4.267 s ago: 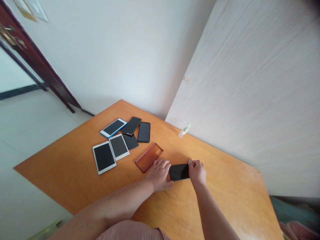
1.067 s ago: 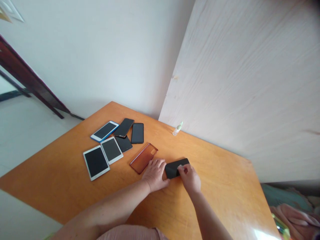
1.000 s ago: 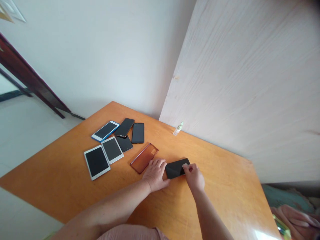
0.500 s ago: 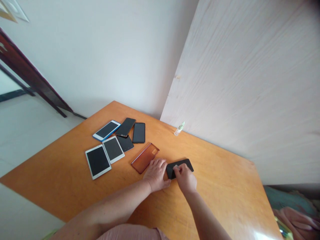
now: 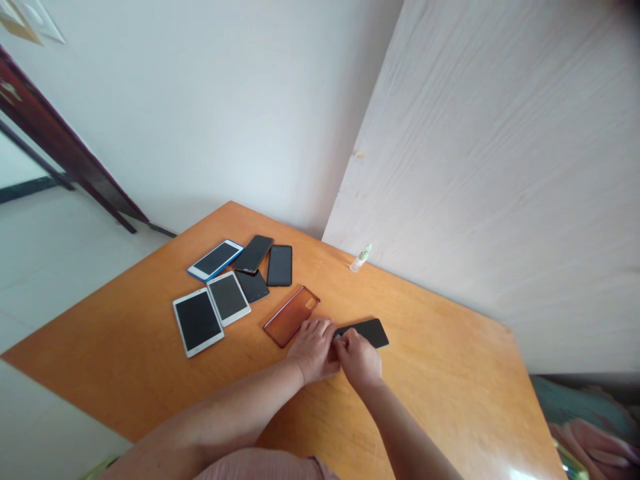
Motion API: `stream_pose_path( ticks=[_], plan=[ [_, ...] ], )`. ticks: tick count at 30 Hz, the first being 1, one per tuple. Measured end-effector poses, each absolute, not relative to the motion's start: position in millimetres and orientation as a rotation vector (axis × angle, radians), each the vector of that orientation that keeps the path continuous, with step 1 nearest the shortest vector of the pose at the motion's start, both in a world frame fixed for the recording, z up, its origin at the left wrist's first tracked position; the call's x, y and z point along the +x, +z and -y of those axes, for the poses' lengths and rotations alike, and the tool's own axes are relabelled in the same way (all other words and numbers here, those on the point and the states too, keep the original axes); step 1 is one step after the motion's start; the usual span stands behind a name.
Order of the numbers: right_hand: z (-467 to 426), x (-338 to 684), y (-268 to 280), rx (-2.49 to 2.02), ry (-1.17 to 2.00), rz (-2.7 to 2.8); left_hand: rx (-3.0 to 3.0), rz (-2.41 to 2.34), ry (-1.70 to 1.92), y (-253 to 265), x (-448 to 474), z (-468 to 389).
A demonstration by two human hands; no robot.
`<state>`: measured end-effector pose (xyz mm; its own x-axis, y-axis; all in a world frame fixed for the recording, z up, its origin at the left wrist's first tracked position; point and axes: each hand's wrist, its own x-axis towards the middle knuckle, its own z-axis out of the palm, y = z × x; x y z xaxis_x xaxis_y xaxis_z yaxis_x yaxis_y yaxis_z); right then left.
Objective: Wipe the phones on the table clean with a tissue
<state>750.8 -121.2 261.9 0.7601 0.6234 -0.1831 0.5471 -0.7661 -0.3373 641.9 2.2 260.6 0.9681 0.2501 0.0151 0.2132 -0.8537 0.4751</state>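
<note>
Fingers [image 5: 342, 338] of my right hand [image 5: 358, 355] pinch something small against the flat black phone [image 5: 367, 331] while my left hand [image 5: 314, 347] pins it flat-palmed to the orange wooden tabletop [image 5: 450, 380], so press evenly.

Left hand [image 5: 314, 347] flat, palm down, fingers spread forward. Right hand [image 5: 359, 357] close beside it, touching, fingers curled in a pinch. Both forearms bare, angled inward.

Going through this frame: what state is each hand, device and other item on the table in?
Left hand: pressed flat on the black phone's left end.
Right hand: fingers pinching something small on that phone; cannot tell what.
Black phone: flat on the orange wooden table, screen dark.
Translucent orange phone case: empty, lying flat.
Two white tablets: screens off.
Small clear bottle: lying on its side.
</note>
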Motion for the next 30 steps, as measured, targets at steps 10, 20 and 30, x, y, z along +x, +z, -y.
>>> stream_pose_path(
  ticks=[10,20,30],
  plan=[
    [112.4,752.9,263.6,-2.714,0.396,0.893,2.627,-0.337,0.134,260.4,642.2,-1.4],
    [107.0,754.9,264.6,-2.793,0.415,0.804,2.624,-0.335,0.148,259.0,642.1,-1.6],
    [126.8,805.5,276.9,-2.97,0.41,0.447,2.626,-0.344,0.165,253.4,641.6,-1.5]
  ],
)
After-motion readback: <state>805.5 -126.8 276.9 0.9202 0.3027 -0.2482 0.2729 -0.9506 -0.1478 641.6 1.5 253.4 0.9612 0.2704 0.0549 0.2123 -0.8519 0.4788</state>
